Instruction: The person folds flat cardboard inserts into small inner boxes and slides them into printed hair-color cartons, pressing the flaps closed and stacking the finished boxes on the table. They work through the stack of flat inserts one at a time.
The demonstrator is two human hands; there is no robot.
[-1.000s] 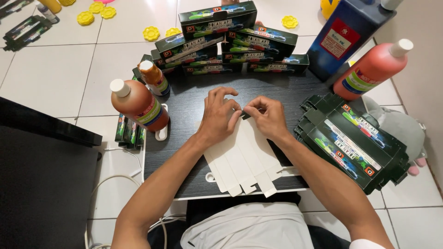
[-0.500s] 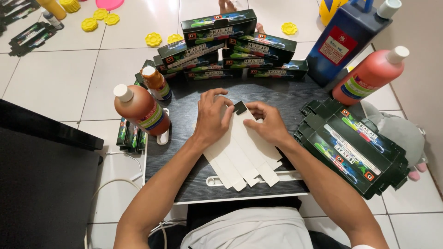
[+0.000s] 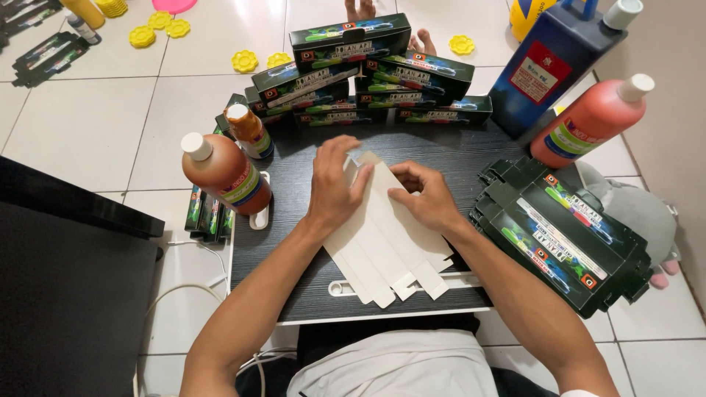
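Both hands, the left hand (image 3: 334,184) and right hand (image 3: 425,197), stay pressed flat on the white carton blank (image 3: 382,235), whose 12 o'clock flap now lies folded flat.

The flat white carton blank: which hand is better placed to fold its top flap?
Probably the left hand: its fingers already lie on the top end of the flat white carton blank. The right hand presses the right edge, slightly lower.

Dark green-and-black boxes (image 3: 353,62) stand stacked along the table's (image 3: 294,287) far edge. A flat pile of the same cartons (image 3: 562,235) lies at its right edge. A white unfolded carton (image 3: 390,246) lies at the table's centre. The brown bottles (image 3: 224,173) at the left edge carry multicoloured labels (image 3: 243,187). Off the far right corner, the blue jug (image 3: 551,62) bears a red label (image 3: 535,72).
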